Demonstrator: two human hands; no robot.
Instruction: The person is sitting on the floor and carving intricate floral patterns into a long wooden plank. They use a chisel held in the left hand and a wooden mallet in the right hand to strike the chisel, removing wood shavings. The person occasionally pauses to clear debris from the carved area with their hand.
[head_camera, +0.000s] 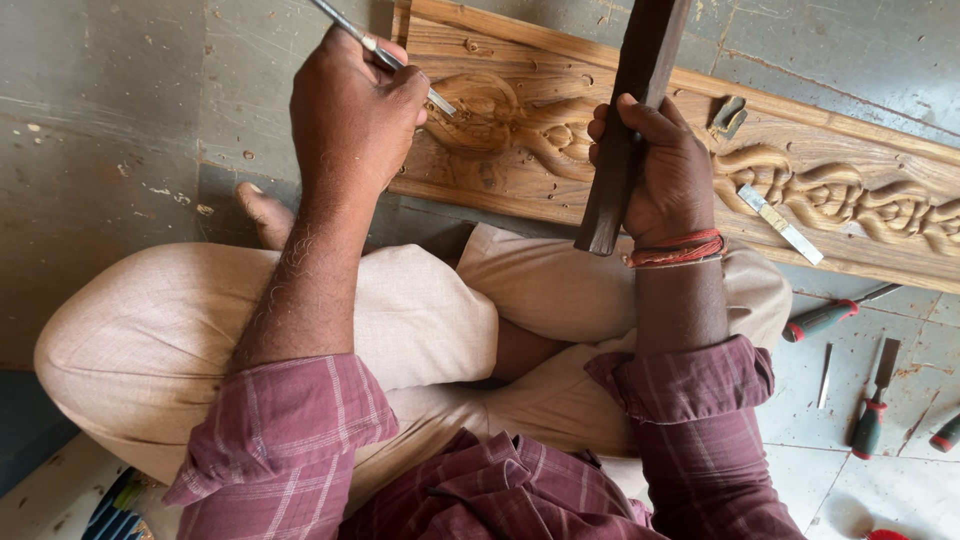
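Note:
A long wooden plank (620, 80) with a carved vine relief lies across the floor in front of my crossed legs. My left hand (352, 115) grips a thin metal chisel (385, 55), its tip resting on the carving near the plank's left end. My right hand (665, 165) holds a dark wooden mallet stick (625, 140) upright over the plank, apart from the chisel. Red threads circle my right wrist.
A flat steel chisel (780, 222) and a small metal piece (728, 116) lie on the plank. On the floor at the right are red-handled tools (825, 318), a dark-handled chisel (872, 410) and a thin blade (823, 375). Wood chips dot the grey floor (100, 150).

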